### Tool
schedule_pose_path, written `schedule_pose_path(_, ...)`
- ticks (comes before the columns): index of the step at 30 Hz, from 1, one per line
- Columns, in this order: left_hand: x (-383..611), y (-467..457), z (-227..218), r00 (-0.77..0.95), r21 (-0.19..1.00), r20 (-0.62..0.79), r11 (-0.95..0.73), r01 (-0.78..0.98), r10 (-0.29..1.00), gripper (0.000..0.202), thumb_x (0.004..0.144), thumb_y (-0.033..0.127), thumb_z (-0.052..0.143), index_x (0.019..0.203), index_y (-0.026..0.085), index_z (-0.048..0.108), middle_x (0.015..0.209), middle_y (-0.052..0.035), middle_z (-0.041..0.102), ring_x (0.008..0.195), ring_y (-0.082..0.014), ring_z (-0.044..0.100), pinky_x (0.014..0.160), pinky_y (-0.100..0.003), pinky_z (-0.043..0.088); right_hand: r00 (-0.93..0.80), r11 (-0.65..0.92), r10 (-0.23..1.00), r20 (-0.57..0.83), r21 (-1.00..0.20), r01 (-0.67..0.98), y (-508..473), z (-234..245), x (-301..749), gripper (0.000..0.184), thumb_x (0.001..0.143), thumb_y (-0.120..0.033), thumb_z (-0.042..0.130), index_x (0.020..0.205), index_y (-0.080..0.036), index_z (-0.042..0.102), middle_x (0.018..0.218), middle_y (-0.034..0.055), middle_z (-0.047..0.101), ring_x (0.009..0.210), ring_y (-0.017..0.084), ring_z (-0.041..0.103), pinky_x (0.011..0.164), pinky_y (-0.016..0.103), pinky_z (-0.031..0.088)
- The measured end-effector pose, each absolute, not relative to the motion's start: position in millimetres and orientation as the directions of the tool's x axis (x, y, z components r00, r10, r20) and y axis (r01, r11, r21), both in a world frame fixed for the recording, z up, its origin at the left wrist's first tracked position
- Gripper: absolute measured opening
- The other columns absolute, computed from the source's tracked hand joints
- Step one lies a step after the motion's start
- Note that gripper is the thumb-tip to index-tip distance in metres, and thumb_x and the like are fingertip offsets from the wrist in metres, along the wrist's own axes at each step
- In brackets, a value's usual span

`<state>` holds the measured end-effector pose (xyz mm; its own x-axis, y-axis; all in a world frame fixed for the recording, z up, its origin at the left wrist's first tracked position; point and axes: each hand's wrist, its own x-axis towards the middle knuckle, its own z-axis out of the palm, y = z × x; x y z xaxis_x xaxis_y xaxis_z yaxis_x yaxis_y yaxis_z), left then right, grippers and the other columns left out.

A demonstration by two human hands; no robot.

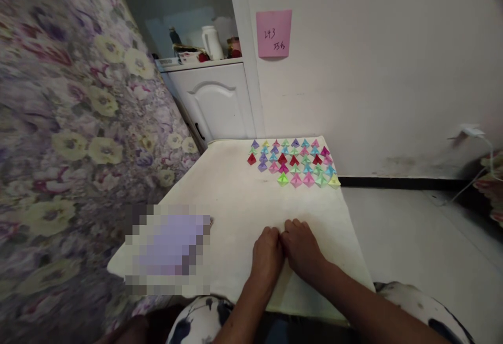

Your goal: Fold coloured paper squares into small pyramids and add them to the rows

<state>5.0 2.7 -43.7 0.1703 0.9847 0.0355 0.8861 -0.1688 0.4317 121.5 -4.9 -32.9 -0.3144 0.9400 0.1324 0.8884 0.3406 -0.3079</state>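
Note:
My left hand (267, 254) and my right hand (302, 249) rest together on the near part of a small white table (228, 192), knuckles up, fingers curled and pressed against each other. Whatever lies under or between the fingers is hidden. At the far end of the table lie several rows of small folded paper shapes (293, 161) in red, pink, green, blue and purple, about a hand's length beyond my fingers.
A blurred-out patch (168, 249) covers the table's near left corner. A flowered bedcover (78, 124) fills the left. A pink note (274, 33) sticks to the white wall, and a white cabinet (212, 103) stands behind. Pale floor (412, 239) lies right.

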Motion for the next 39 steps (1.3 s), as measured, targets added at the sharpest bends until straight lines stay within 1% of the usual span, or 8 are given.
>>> schedule_pose_path(5,-1,3,-36,0.188,0.485,0.008,-0.168,0.858,0.982,0.010,0.078,0.019,0.048,0.078,0.018,0.058,0.078,-0.0034,0.061,0.072,-0.0157,0.054,0.063,-0.024,0.035,-0.299,0.327,0.945,0.135,-0.364,0.872,0,-32,138,0.007,0.076,-0.021,0.057,0.079,-0.018,0.063,0.087,0.0058,0.055,0.083,0.020,0.048,0.072,0.031,0.033)
schedule_pose_path(8,-9,3,-28,0.192,0.516,0.002,-0.165,0.841,0.981,0.012,0.079,0.023,0.049,0.083,0.019,0.060,0.079,-0.0024,0.063,0.072,-0.0152,0.055,0.063,-0.024,0.036,-0.211,0.293,0.955,0.210,-0.538,0.790,4,-27,155,0.017,0.077,-0.015,0.054,0.092,-0.019,0.060,0.083,0.0024,0.055,0.081,0.016,0.049,0.073,0.027,0.035)
schedule_pose_path(13,-20,2,-11,0.190,0.537,0.059,-0.192,0.822,0.980,0.021,0.085,0.020,0.039,0.083,0.019,0.060,0.081,-0.0026,0.062,0.076,-0.0152,0.056,0.069,-0.024,0.038,-0.174,0.275,0.960,0.221,-0.611,0.742,5,-22,167,0.015,0.078,-0.010,0.048,0.080,-0.018,0.061,0.079,0.0012,0.055,0.075,0.014,0.050,0.071,0.025,0.035)
schedule_pose_path(16,-19,-2,-5,0.260,0.553,0.132,-0.289,0.782,0.957,0.021,0.083,0.017,0.040,0.087,0.020,0.060,0.084,-0.0028,0.060,0.079,-0.0156,0.055,0.071,-0.025,0.039,-0.176,0.267,0.963,0.205,-0.624,0.734,3,-22,165,0.016,0.076,-0.008,0.048,0.079,-0.018,0.060,0.078,0.0006,0.055,0.072,0.013,0.050,0.070,0.024,0.035)
schedule_pose_path(22,3,-9,-7,0.412,0.372,0.119,-0.425,0.825,0.903,0.019,0.083,0.015,0.044,0.075,0.020,0.061,0.084,-0.0044,0.055,0.081,-0.0170,0.049,0.067,-0.026,0.036,-0.287,0.302,0.948,0.134,-0.660,0.688,0,-29,164,0.024,0.066,-0.004,0.052,0.080,-0.021,0.062,0.079,-0.0004,0.051,0.073,0.012,0.049,0.068,0.022,0.035)
schedule_pose_path(27,8,-5,-19,0.414,0.272,0.131,-0.434,0.859,0.901,0.020,0.083,0.017,0.046,0.066,0.018,0.058,0.077,-0.0042,0.052,0.074,-0.0161,0.046,0.059,-0.027,0.030,-0.319,0.300,0.943,0.096,-0.658,0.690,-3,-37,162,0.021,0.069,-0.005,0.051,0.077,-0.021,0.063,0.082,0.0001,0.047,0.074,0.012,0.048,0.066,0.021,0.034)
schedule_pose_path(32,5,-1,-27,0.434,0.266,0.120,-0.450,0.852,0.893,0.018,0.079,0.014,0.050,0.063,0.017,0.057,0.075,-0.0032,0.051,0.072,-0.0154,0.045,0.056,-0.027,0.027,-0.369,0.326,0.928,0.056,-0.604,0.727,-3,-41,160,0.015,0.077,-0.013,0.051,0.072,-0.020,0.064,0.082,0.0007,0.047,0.072,0.011,0.048,0.065,0.021,0.033)
schedule_pose_path(39,4,1,-28,0.469,0.286,0.090,-0.474,0.833,0.879,0.019,0.080,0.016,0.048,0.065,0.016,0.060,0.078,-0.0043,0.054,0.075,-0.0165,0.046,0.060,-0.027,0.031,-0.419,0.390,0.906,0.059,-0.502,0.772,-3,-41,160,0.015,0.081,-0.018,0.050,0.073,-0.018,0.063,0.084,0.0016,0.049,0.074,0.012,0.048,0.063,0.022,0.033)
